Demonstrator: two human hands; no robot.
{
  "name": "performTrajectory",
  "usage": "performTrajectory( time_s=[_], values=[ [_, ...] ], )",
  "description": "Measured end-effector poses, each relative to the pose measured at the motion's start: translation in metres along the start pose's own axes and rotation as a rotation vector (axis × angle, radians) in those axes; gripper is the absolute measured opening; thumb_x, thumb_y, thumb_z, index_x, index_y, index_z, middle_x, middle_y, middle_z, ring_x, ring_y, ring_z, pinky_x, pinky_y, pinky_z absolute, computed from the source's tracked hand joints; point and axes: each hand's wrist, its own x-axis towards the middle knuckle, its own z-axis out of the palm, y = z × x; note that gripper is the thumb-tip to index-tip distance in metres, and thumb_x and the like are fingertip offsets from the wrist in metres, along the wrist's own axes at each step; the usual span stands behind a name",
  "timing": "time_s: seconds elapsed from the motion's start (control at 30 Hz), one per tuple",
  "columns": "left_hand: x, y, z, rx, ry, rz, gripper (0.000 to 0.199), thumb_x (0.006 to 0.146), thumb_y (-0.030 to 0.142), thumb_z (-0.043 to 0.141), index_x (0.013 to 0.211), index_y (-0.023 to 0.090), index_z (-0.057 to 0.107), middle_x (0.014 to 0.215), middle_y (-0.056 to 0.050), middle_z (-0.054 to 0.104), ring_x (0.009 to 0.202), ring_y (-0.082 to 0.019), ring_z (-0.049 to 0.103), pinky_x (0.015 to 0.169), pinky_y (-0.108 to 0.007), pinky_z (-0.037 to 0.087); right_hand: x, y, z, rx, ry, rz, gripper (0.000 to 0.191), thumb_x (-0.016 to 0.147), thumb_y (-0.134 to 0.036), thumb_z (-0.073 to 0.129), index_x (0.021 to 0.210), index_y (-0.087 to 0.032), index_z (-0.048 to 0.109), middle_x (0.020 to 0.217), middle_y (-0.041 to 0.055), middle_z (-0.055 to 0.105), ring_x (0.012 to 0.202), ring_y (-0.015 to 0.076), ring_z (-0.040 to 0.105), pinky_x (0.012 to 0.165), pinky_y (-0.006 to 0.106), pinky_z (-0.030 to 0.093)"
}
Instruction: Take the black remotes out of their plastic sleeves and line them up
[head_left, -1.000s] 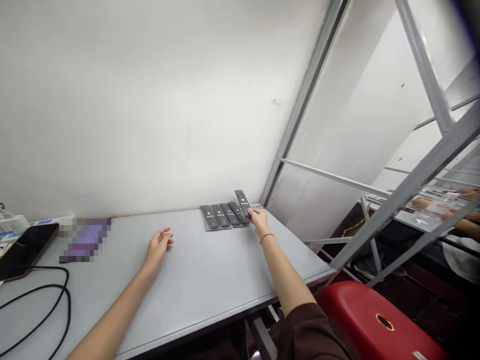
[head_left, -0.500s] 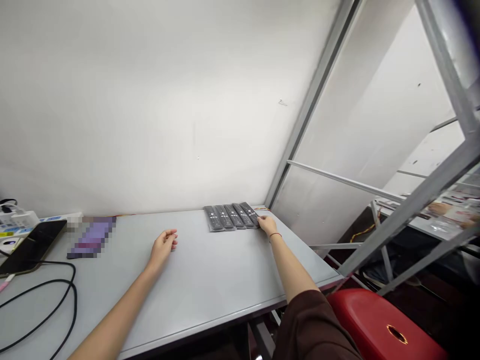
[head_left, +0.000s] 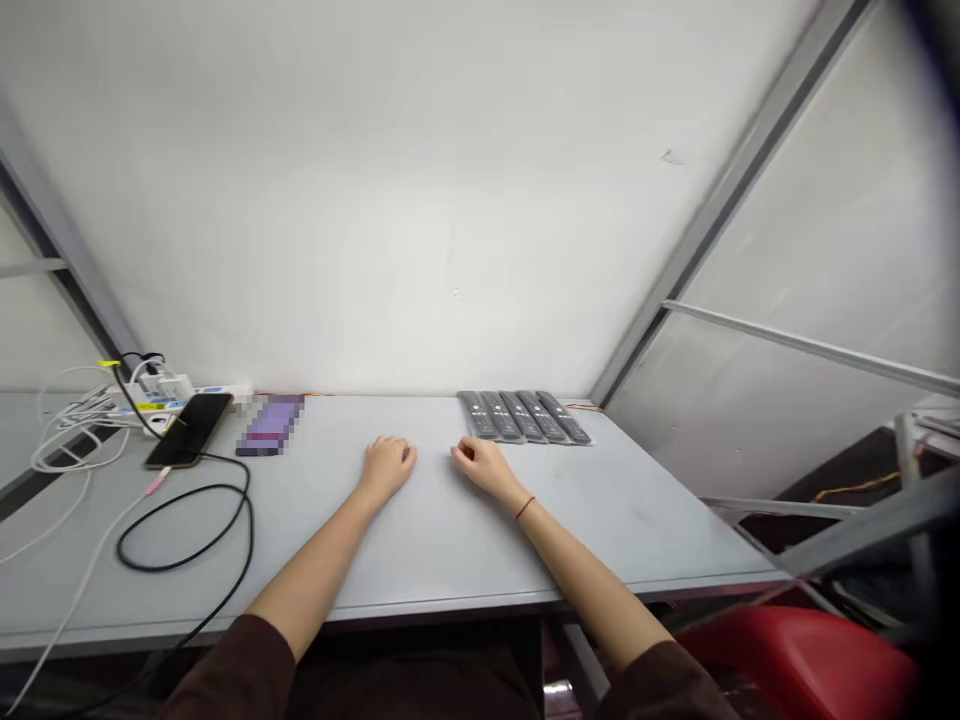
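Observation:
Several black remote controls, each in a clear plastic sleeve, lie side by side in a row near the back right of the table. My right hand, with a thin red cord at the wrist, rests on the tabletop just in front of the row's left end. Its fingers are curled into a loose fist, and nothing shows in them. To its left, my left hand lies on the table with the fingers folded under, also holding nothing that I can see. A small gap separates the two hands.
On the grey table, a dark phone leans by a power strip with plugs. A pixelated purple item lies beside it. Black cable loops across the left side. A red stool stands at lower right.
My right hand has left the rightmost remote control and moved left, curling closed. My left hand has come in closer to it. The view has turned left; the remote row looks unchanged.

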Motion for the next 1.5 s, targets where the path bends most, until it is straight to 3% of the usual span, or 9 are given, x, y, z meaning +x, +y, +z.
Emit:
performTrajectory(
  time_s=[0.13, 0.33, 0.5, 0.8, 1.03, 1.5],
  values=[
    [0.001, 0.005, -0.001, 0.084, -0.073, 0.077, 0.036, 0.088, 0.03, 0.035, 0.073, 0.015, 0.064, 0.08, -0.013, 0.065, 0.083, -0.025, 0.057, 0.074, -0.036, 0.037, 0.008, -0.032, 0.02, -0.069, -0.113, -0.07, 0.026, 0.083, -0.029, 0.047, 0.066, -0.018, 0.063, 0.067, 0.0059, 0.065, 0.061, 0.0153, 0.055, 0.059, 0.024, 0.033],
    [0.008, -0.002, -0.006, 0.051, -0.135, 0.119, 0.032, 0.086, 0.032, 0.04, 0.069, 0.019, 0.064, 0.068, -0.007, 0.063, 0.066, -0.019, 0.056, 0.065, -0.03, 0.036, 0.029, -0.049, 0.036, -0.241, -0.13, 0.032, 0.037, 0.088, -0.029, 0.038, 0.077, -0.015, 0.07, 0.081, 0.0136, 0.069, 0.072, 0.0192, 0.061, 0.064, 0.026, 0.037],
    [0.005, -0.013, -0.009, -0.046, -0.133, 0.15, 0.035, 0.086, 0.035, 0.037, 0.062, 0.019, 0.057, 0.062, -0.004, 0.058, 0.06, -0.016, 0.051, 0.06, -0.028, 0.032, 0.032, -0.049, 0.042, -0.28, -0.13, 0.066, 0.04, 0.091, -0.033, 0.035, 0.083, -0.017, 0.071, 0.085, 0.0135, 0.069, 0.077, 0.0199, 0.062, 0.068, 0.027, 0.039],
    [0.0, -0.018, -0.021, -0.2, -0.178, 0.206, 0.032, 0.085, 0.034, 0.036, 0.064, 0.019, 0.055, 0.063, -0.002, 0.055, 0.061, -0.014, 0.047, 0.06, -0.027, 0.032, 0.019, -0.039, 0.031, -0.133, -0.12, -0.017, 0.033, 0.088, -0.034, 0.041, 0.074, -0.018, 0.065, 0.073, 0.0068, 0.066, 0.064, 0.0159, 0.054, 0.058, 0.024, 0.031],
    [0.0, -0.018, -0.021, -0.219, -0.181, 0.203, 0.031, 0.085, 0.035, 0.038, 0.063, 0.019, 0.052, 0.063, -0.001, 0.055, 0.061, -0.014, 0.047, 0.058, -0.025, 0.031, 0.018, -0.033, 0.024, 0.035, -0.125, -0.07, 0.028, 0.085, -0.032, 0.046, 0.067, -0.017, 0.061, 0.064, 0.002, 0.061, 0.058, 0.012, 0.048, 0.056, 0.022, 0.03],
    [-0.001, -0.017, -0.023, -0.229, -0.186, 0.207, 0.032, 0.086, 0.034, 0.038, 0.064, 0.018, 0.055, 0.065, -0.002, 0.058, 0.063, -0.015, 0.05, 0.061, -0.026, 0.033, 0.017, -0.034, 0.021, 0.108, -0.14, -0.072, 0.023, 0.082, -0.029, 0.048, 0.068, -0.017, 0.061, 0.064, 0.0019, 0.061, 0.057, 0.0118, 0.047, 0.055, 0.022, 0.03]
  ],
)
